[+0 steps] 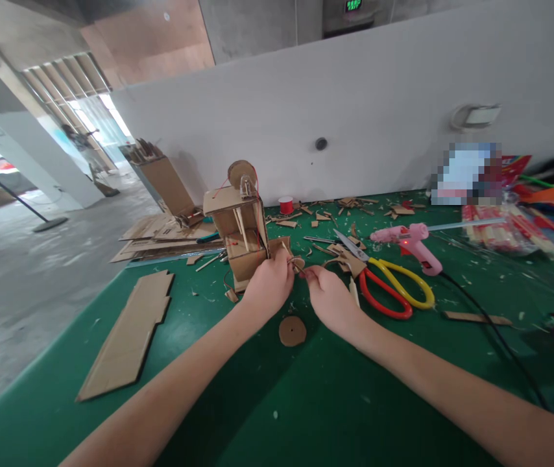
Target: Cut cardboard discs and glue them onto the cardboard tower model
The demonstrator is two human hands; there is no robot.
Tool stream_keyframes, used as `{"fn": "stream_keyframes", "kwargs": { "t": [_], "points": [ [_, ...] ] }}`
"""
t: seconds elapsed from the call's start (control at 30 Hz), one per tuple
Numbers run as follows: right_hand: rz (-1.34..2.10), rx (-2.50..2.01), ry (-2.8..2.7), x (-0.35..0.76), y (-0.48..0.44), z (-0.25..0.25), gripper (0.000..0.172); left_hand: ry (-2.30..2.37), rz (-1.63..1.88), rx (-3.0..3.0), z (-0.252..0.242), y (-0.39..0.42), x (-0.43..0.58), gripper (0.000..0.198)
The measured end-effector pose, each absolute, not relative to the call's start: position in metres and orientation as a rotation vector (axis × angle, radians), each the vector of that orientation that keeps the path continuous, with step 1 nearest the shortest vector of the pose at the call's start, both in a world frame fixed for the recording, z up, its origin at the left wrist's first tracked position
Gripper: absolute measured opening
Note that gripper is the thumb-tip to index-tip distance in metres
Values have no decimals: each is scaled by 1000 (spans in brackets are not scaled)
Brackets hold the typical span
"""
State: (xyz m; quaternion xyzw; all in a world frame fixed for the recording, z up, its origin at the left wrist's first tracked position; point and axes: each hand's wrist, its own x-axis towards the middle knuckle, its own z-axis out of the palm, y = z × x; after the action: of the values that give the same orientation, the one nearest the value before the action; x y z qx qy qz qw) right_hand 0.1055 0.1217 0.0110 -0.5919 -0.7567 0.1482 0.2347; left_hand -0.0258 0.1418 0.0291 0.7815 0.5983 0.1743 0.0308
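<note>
Both hands meet at the middle of the table over a thin brown cardboard strip. My left hand is closed on the strip's left part, beside the cardboard model. My right hand pinches its right end between thumb and fingers. Just behind my left hand stands the cardboard model, a tall open frame with thin sticks, red thread and a round disc on top. A cardboard disc with a small centre hole lies flat on the table below the hands.
Scissors with red and yellow handles lie right of my right hand, blades open. Beyond them rests a pink glue gun, its cord trailing right. A cut cardboard panel lies at left. Scraps and a red spool sit near the wall.
</note>
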Motion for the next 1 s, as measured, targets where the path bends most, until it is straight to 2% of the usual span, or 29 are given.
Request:
{"fn": "stream_keyframes", "kwargs": {
  "t": [0.07,0.23,0.37,0.57,0.8,1.0],
  "points": [
    [406,-1627,-2073,104,121,10,42,1855,535,2402,29,142,-25,17],
    [335,-1681,-2187,105,113,12,32,1861,523,2387,32,140,-24,16],
    [304,-1703,-2260,105,109,16,32,1830,526,2391,32,140,-26,13],
    [491,-1655,-2081,104,119,17,23,1843,539,2413,29,142,-26,16],
    [781,-1552,-1822,96,123,11,32,1878,572,2413,25,144,-23,15],
    [727,-1581,-1878,100,123,14,27,1854,568,2427,24,144,-25,16]
  ]
}}
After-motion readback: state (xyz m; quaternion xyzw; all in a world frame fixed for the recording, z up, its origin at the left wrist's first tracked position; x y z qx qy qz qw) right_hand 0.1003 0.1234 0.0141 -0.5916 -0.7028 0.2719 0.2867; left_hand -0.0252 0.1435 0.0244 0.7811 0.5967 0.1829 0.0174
